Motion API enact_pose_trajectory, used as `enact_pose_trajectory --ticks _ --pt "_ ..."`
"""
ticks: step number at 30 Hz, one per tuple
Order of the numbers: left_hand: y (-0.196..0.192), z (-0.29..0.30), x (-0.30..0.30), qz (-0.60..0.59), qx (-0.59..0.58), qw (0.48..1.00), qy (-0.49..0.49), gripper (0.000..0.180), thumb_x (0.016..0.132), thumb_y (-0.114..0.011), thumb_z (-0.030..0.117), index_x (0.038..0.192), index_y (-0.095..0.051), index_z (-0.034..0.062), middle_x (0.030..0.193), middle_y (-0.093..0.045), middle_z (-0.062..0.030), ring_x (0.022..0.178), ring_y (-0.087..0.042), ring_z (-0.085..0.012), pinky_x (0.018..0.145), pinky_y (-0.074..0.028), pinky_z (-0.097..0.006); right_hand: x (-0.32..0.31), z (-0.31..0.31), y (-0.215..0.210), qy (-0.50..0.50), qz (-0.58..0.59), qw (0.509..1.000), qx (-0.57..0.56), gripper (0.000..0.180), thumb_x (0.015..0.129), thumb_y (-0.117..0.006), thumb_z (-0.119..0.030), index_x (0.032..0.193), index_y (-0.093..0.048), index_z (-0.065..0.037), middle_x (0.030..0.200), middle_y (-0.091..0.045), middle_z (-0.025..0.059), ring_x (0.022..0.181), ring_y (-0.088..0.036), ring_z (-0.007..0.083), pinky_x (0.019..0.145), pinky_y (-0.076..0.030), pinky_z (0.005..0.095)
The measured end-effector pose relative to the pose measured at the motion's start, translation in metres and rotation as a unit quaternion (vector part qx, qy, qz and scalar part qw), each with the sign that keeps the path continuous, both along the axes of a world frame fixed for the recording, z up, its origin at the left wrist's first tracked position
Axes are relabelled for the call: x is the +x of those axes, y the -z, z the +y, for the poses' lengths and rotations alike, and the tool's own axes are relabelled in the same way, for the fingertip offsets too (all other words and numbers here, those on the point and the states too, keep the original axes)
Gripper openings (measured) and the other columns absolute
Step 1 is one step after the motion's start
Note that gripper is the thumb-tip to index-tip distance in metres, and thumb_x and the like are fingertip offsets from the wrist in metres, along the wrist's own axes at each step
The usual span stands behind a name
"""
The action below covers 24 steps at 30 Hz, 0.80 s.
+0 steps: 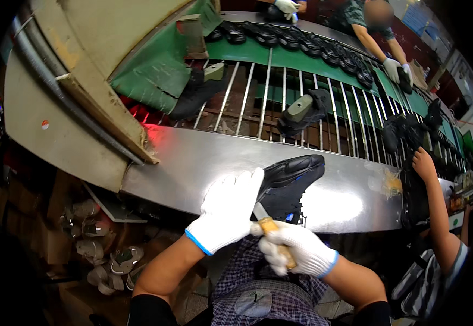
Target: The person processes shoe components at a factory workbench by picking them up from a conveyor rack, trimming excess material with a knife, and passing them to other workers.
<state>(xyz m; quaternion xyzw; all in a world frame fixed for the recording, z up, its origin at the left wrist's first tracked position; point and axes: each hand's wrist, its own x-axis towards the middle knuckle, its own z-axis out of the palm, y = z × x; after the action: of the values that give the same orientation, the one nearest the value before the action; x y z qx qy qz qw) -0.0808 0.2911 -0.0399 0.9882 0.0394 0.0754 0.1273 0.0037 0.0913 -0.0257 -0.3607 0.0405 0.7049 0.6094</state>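
Note:
A black shoe (pixel 290 182) lies tilted on the near metal ledge, with blue marks along its sole edge. My left hand (pixel 228 204), in a white glove with a blue cuff, rests against the shoe's left side, fingers stretched out nearly straight. My right hand (pixel 301 250), gloved likewise, is closed round a yellow-handled tool (pixel 269 225) with a flat greyish blade. The blade points up toward the shoe beside my left hand. Its tip is hidden, so I cannot tell whether it touches the shoe.
Beyond the ledge (pixel 209 152) runs a roller conveyor (pixel 240 98) carrying black shoes, one pair (pixel 304 111) with a greenish block. A machine housing (pixel 133 32) with a green flap stands left. Co-workers handle shoes at far right and near right. Pale shoes (pixel 125 259) sit low at left.

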Motion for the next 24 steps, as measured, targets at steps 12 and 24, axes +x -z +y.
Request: enact_pose_trajectory --ticks 12,24 --pt "-0.001 0.005 0.007 -0.018 0.012 0.999 0.034 0.109 0.063 -0.094 0.049 0.148 -0.049 -0.0009 0.116 -0.065 -0.0137 0.099 -0.067 -0.0314 0.082 -0.054 -0.043 0.036 0.014 0.004 0.03 -0.09 0.993 -0.067 0.02 0.11 -0.053 -0.027 0.119 -0.056 -0.009 0.068 -0.047 -0.0072 0.047 -0.039 0.0028 0.037 -0.04 0.0225" --pt "-0.004 0.008 0.005 -0.031 0.043 0.997 0.058 0.107 0.066 -0.093 0.05 0.149 -0.048 0.001 0.119 -0.065 -0.0128 0.101 -0.067 -0.031 0.084 -0.053 -0.043 0.052 0.001 -0.026 -0.3 -0.681 0.667 -0.042 0.029 0.105 -0.057 -0.024 0.118 -0.061 0.001 0.072 -0.066 0.0142 0.057 -0.065 0.0286 0.055 -0.055 0.0444"
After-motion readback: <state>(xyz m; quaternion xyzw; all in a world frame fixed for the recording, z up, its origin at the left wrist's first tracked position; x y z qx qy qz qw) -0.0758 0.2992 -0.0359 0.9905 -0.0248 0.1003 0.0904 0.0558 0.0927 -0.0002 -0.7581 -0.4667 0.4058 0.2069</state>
